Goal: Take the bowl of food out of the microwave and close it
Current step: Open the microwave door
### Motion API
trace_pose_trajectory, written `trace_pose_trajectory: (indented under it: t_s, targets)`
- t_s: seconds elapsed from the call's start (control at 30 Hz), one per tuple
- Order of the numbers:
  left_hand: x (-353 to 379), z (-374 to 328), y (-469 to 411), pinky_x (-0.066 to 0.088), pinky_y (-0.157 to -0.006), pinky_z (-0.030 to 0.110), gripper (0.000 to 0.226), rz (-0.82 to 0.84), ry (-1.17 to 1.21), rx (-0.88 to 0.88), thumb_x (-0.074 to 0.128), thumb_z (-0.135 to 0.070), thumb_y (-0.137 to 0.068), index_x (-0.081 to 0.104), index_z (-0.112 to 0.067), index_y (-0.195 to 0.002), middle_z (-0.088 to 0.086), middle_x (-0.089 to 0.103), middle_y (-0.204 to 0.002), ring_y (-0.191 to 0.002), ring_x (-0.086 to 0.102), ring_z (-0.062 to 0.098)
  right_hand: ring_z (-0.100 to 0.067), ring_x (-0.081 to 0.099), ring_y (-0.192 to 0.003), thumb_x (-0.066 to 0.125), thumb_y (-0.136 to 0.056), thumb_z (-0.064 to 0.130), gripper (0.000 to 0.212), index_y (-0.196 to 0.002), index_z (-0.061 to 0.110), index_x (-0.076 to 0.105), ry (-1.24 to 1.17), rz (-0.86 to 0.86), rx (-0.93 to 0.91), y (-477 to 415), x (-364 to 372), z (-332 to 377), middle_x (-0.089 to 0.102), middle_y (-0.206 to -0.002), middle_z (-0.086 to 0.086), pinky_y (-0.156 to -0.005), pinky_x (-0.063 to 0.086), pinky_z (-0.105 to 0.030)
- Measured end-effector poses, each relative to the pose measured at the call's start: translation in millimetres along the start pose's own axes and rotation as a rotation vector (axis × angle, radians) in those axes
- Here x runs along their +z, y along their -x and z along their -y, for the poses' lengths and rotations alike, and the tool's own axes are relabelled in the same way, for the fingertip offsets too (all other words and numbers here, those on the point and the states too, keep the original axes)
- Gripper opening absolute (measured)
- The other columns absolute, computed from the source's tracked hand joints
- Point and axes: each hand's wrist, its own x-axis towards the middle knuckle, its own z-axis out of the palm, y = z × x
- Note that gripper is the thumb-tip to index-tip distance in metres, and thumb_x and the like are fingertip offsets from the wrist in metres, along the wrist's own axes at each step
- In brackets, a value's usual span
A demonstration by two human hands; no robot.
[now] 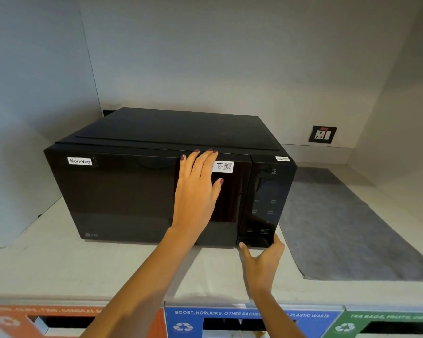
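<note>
A black microwave (122,191) with a "Non-Veg" label stands on a pale counter (59,269), its dark glass door closed. My left hand (197,191) lies flat against the door's upper right part, fingers spread and pointing up beside a QR sticker. My right hand (261,259) is at the microwave's lower right front corner, thumb under the door's bottom corner and fingers around the control panel's base. No bowl is in view; the inside is hidden behind the dark door.
A grey mat (340,228) lies on the counter right of the microwave. A wall socket (322,134) sits behind it. Below the counter edge are orange (34,318), blue (230,320) and green (388,323) waste bin slots.
</note>
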Motion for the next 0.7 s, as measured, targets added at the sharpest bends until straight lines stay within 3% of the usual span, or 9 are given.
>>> trace_pose_trajectory:
  t_s: [0.7]
  targets:
    - [-5, -12, 15, 0.012, -0.117, 0.040, 0.049, -0.081, 0.105, -0.053, 0.065, -0.031, -0.085, 0.051, -0.013, -0.129, 0.007, 0.056, -0.133, -0.133, 0.039, 0.024, -0.030, 0.051, -0.124, 0.079, -0.074, 0.039, 0.078, -0.134, 0.026, 0.030, 0.006, -0.100, 0.004, -3, 8, 5, 0.045, -0.138, -0.005, -0.101, 0.049, -0.046]
